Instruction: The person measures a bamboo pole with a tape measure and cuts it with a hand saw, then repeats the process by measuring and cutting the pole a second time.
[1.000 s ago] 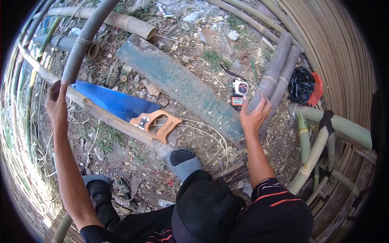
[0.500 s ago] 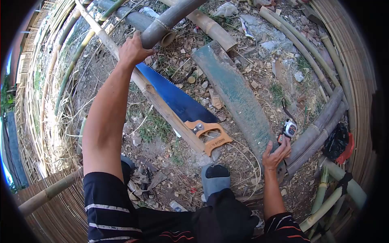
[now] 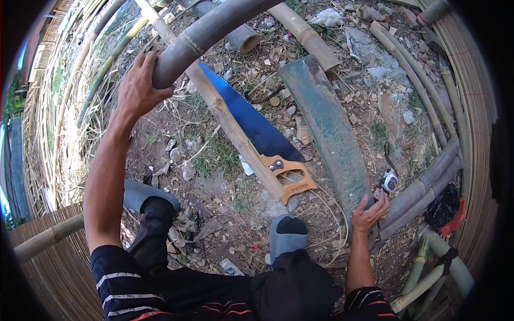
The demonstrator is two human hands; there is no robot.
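Observation:
My left hand (image 3: pixel 138 88) is wrapped round the near end of a thick dark bamboo pole (image 3: pixel 214 33), which slants up and out of view at the top. Its cut end hangs over the ground, above a thin pale pole (image 3: pixel 230 125). Down at the right, my right hand (image 3: pixel 370 215) is closed on a tape measure (image 3: pixel 390 182) with a black wrist strap. That hand is at the lower end of a weathered green plank (image 3: pixel 334 136). Between the hands lies a hand saw (image 3: pixel 254 120) with a dark blue blade and an orange wooden handle, alongside the pale pole.
More bamboo lies around: a cut piece (image 3: pixel 308 37) at the top, dark lengths (image 3: pixel 423 187) at the right and green pieces (image 3: pixel 450 257) lower right. Wood chips and grass cover the ground. My boots (image 3: pixel 289 241) stand close by. A black plastic bag (image 3: pixel 443 207) sits at the right.
My left hand has brought the dark bamboo pole's end leftward and toward me. My left boot has come into fuller view. My right hand keeps the tape measure near the plank's end.

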